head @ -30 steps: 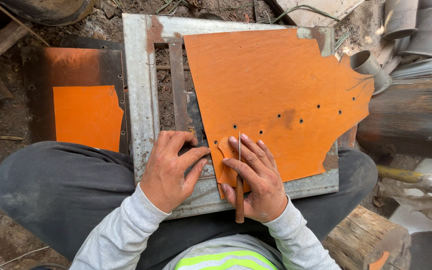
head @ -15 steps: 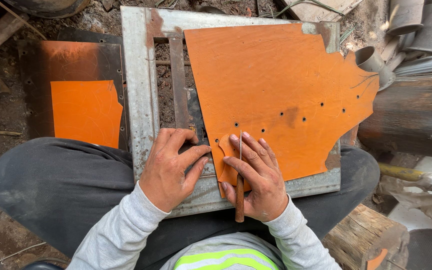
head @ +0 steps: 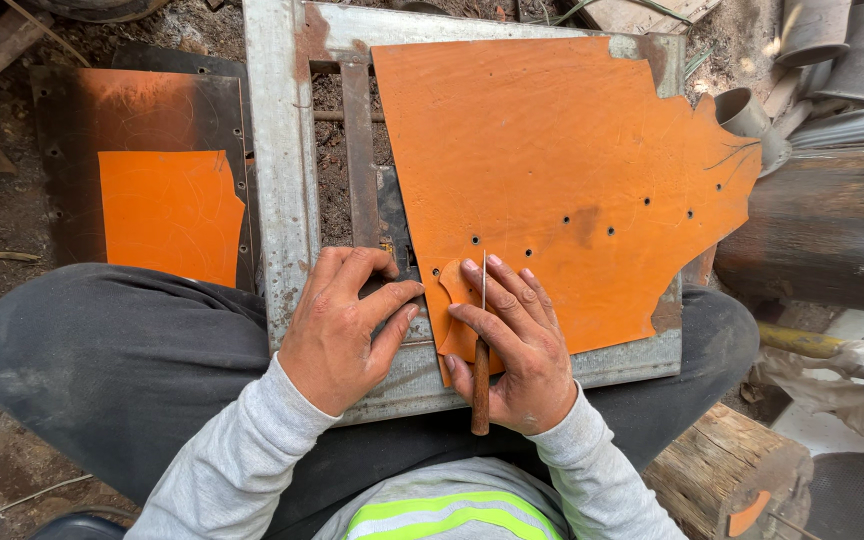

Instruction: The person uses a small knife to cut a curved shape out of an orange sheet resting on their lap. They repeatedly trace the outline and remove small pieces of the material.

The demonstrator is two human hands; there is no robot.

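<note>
Your right hand (head: 512, 345) grips a wooden-handled knife (head: 480, 375) on the orange sheet (head: 562, 170); your left hand (head: 347, 325) rests open beside it.

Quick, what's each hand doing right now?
Left hand: holds nothing, fingers spread flat on the metal frame.
Right hand: closed on a wooden-handled blade, pressing the orange sheet.

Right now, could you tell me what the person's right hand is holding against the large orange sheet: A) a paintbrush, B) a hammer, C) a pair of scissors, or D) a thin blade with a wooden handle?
D: the right hand grips a wooden-handled blade, its thin metal tip lying on the orange sheet.
</note>
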